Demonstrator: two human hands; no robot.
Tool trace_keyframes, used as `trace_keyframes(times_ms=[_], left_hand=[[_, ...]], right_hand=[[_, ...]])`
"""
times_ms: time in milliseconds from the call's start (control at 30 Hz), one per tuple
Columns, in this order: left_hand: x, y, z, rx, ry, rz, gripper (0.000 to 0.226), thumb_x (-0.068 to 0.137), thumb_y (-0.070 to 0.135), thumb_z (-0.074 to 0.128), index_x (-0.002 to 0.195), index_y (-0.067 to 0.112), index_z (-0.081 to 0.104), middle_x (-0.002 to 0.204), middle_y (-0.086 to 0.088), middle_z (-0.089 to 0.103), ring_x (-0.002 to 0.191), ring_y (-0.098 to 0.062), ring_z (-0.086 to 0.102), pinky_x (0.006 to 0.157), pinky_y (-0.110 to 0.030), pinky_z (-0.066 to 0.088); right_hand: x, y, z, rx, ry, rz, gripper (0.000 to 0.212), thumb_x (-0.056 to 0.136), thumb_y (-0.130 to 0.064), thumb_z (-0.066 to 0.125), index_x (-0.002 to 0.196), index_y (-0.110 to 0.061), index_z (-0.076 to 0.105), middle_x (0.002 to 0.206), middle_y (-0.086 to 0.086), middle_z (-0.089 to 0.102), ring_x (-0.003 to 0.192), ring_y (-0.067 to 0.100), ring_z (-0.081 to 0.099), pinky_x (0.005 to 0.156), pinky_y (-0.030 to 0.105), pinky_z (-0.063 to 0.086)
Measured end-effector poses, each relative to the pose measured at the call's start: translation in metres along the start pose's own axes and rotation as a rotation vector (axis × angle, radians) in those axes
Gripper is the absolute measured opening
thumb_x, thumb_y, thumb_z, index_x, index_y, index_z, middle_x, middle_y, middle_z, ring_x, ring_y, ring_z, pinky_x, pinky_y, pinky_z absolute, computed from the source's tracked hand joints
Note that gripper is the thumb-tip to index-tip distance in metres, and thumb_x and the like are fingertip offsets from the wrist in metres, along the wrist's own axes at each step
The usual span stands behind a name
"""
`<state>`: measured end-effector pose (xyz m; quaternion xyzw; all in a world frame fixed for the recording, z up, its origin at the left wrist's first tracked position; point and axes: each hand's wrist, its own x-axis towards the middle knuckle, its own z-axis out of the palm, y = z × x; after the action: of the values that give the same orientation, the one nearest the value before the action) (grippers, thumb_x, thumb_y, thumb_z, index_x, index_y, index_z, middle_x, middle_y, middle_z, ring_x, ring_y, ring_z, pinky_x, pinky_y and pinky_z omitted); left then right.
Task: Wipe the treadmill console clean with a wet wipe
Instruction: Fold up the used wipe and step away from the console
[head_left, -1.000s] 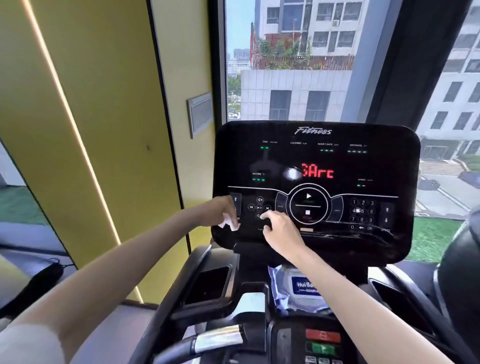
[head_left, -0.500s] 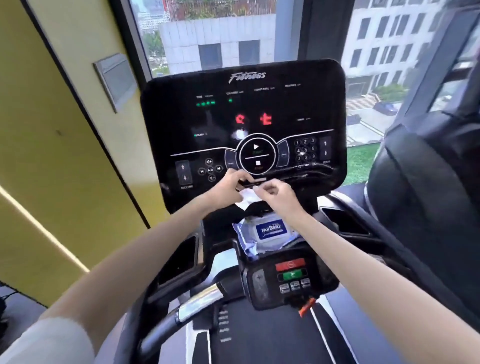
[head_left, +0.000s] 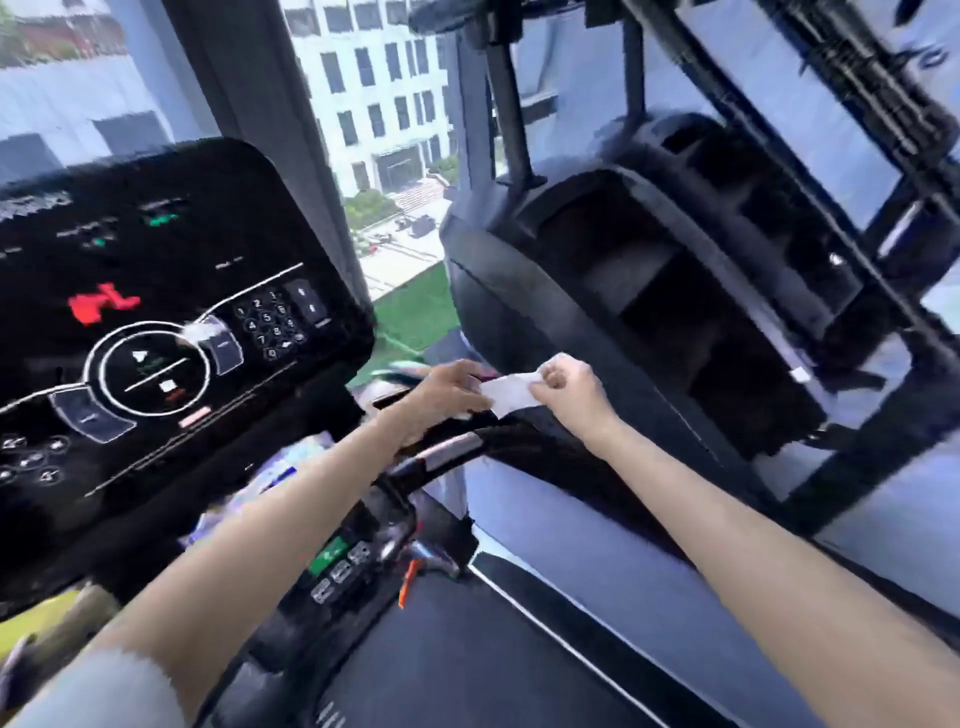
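The black treadmill console (head_left: 171, 270) fills the left of the view, with red digits, a round start/stop ring and a number keypad. To its right, off the console, a white wet wipe (head_left: 511, 392) is stretched between both hands. My left hand (head_left: 447, 392) pinches its left end and my right hand (head_left: 569, 389) pinches its right end, above the right handrail (head_left: 441, 452). The picture is blurred by motion.
A pack of wet wipes (head_left: 275, 467) lies below the console, partly hidden by my left forearm. A small control pad with a green button (head_left: 335, 558) sits lower down. Another black machine (head_left: 675, 291) stands close on the right. Windows lie behind.
The view has swung to the right, so the console now sits at the left. Both hands have left the console and carried the wipe rightward, held between them over the handrail.
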<state>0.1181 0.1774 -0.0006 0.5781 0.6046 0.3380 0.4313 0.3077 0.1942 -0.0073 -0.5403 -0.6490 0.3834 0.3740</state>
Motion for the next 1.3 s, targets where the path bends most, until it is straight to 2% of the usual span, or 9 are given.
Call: trace_keyframes(times_ms=[233, 367, 467, 567, 767, 900, 1100, 1233, 1300], left_hand=[[0.025, 0.081, 0.229, 0.058, -0.393, -0.007, 0.024, 0.079, -0.007, 0.059, 0.072, 0.016, 0.059, 0.066, 0.002, 0.060, 0.055, -0.003, 0.055, 0.043, -0.013, 0.041], [0.007, 0.114, 0.372, 0.076, -0.570, -0.011, 0.025, 0.079, -0.004, 0.059, 0.068, 0.018, 0.057, 0.074, 0.001, 0.058, 0.069, -0.010, 0.055, 0.054, -0.018, 0.045], [-0.021, 0.125, 0.469, 0.028, -0.695, -0.063, 0.016, 0.082, -0.001, 0.060, 0.077, 0.014, 0.059, 0.072, -0.002, 0.058, 0.068, -0.012, 0.055, 0.056, -0.020, 0.046], [-0.054, 0.122, 0.551, -0.019, -0.829, -0.164, 0.011, 0.084, -0.001, 0.059, 0.084, 0.010, 0.057, 0.068, -0.005, 0.057, 0.057, -0.009, 0.055, 0.049, -0.019, 0.043], [-0.117, 0.102, 0.661, 0.101, -1.043, -0.265, 0.011, 0.084, 0.002, 0.058, 0.089, 0.012, 0.061, 0.072, -0.004, 0.064, 0.064, -0.010, 0.060, 0.053, -0.019, 0.046], [-0.141, 0.079, 0.707, 0.138, -1.102, -0.364, 0.013, 0.083, -0.002, 0.055, 0.083, 0.011, 0.056, 0.068, -0.006, 0.057, 0.049, -0.006, 0.058, 0.049, -0.019, 0.042], [-0.178, 0.039, 0.748, 0.254, -1.176, -0.477, 0.022, 0.086, -0.003, 0.049, 0.092, 0.017, 0.055, 0.073, -0.005, 0.058, 0.051, -0.012, 0.058, 0.049, -0.020, 0.042], [-0.204, 0.024, 0.759, 0.356, -1.186, -0.522, 0.031, 0.084, -0.002, 0.051, 0.108, 0.019, 0.052, 0.076, -0.004, 0.061, 0.057, -0.010, 0.058, 0.051, -0.020, 0.046], [-0.212, 0.020, 0.773, 0.369, -1.194, -0.531, 0.034, 0.084, -0.001, 0.051, 0.113, 0.018, 0.051, 0.078, -0.005, 0.062, 0.059, -0.011, 0.059, 0.052, -0.021, 0.046]], right_hand=[[-0.079, 0.124, -0.197, 0.134, 0.258, 0.356, 0.011, 0.081, -0.009, 0.061, 0.075, -0.018, 0.057, 0.072, -0.002, 0.053, 0.066, 0.013, 0.050, 0.071, 0.031, 0.050], [-0.151, 0.192, -0.299, 0.213, 0.430, 0.554, 0.009, 0.084, -0.009, 0.061, 0.092, -0.008, 0.057, 0.086, 0.006, 0.054, 0.074, 0.014, 0.053, 0.063, 0.021, 0.051], [-0.213, 0.236, -0.360, 0.288, 0.518, 0.674, 0.014, 0.086, -0.008, 0.059, 0.100, -0.008, 0.056, 0.096, 0.009, 0.057, 0.086, 0.018, 0.056, 0.068, 0.027, 0.052], [-0.280, 0.277, -0.404, 0.331, 0.606, 0.790, 0.016, 0.087, -0.010, 0.059, 0.102, -0.008, 0.060, 0.098, 0.009, 0.061, 0.084, 0.017, 0.058, 0.057, 0.019, 0.051], [-0.393, 0.336, -0.429, 0.429, 0.780, 1.005, 0.013, 0.087, -0.013, 0.061, 0.100, -0.010, 0.062, 0.103, 0.012, 0.064, 0.084, 0.020, 0.062, 0.068, 0.026, 0.053], [-0.437, 0.360, -0.421, 0.483, 0.917, 1.115, 0.020, 0.085, -0.011, 0.064, 0.105, -0.009, 0.063, 0.094, 0.009, 0.064, 0.080, 0.022, 0.061, 0.080, 0.037, 0.053], [-0.481, 0.387, -0.393, 0.602, 1.154, 1.280, 0.023, 0.085, 0.002, 0.059, 0.105, -0.009, 0.063, 0.099, 0.015, 0.060, 0.077, 0.023, 0.057, 0.074, 0.031, 0.052], [-0.502, 0.411, -0.383, 0.654, 1.174, 1.364, 0.022, 0.082, 0.001, 0.060, 0.099, -0.012, 0.066, 0.113, 0.016, 0.059, 0.094, 0.029, 0.059, 0.061, 0.026, 0.052], [-0.509, 0.426, -0.388, 0.655, 1.158, 1.418, 0.024, 0.083, -0.001, 0.060, 0.103, -0.011, 0.066, 0.118, 0.014, 0.057, 0.103, 0.030, 0.057, 0.069, 0.031, 0.055]])
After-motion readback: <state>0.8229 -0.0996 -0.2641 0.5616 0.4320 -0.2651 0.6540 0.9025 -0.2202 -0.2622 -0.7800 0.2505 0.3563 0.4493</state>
